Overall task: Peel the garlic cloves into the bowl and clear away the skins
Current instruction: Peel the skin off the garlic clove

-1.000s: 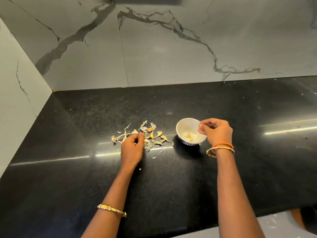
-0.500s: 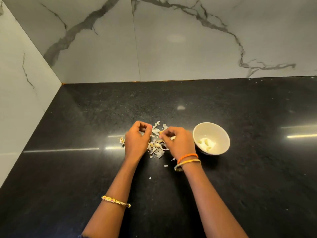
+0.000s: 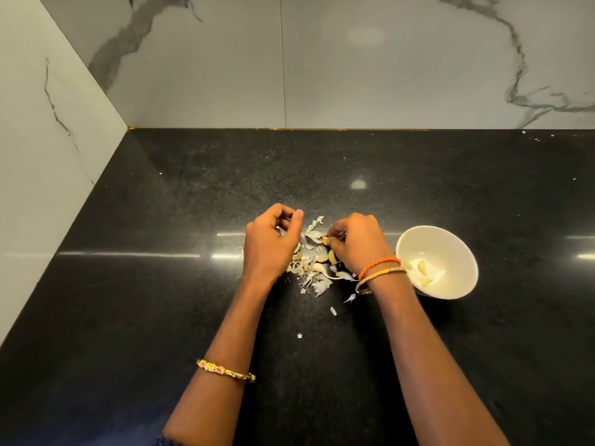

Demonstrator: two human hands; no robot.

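A small white bowl (image 3: pixel 450 235) stands on the black counter at the right, with a few peeled garlic cloves (image 3: pixel 421 268) inside. To its left lies a pile of papery garlic skins and unpeeled cloves (image 3: pixel 314 268). My right hand (image 3: pixel 359 246) rests on the pile's right side, its fingertips pinched on a garlic clove (image 3: pixel 326 241). My left hand (image 3: pixel 270 244) is at the pile's left side with its fingers curled. A pale scrap shows inside the curl, but I cannot tell whether it is held.
The black stone counter (image 3: pixel 161 300) meets marble walls at the back and on the left. Loose skin flakes (image 3: pixel 333 311) lie scattered just in front of the pile. The counter's front edge is out of view.
My right hand left the bowl, crossed left to the pile and pinched a clove. My left hand stayed at the pile. The view shifted, so the bowl now sits further right.
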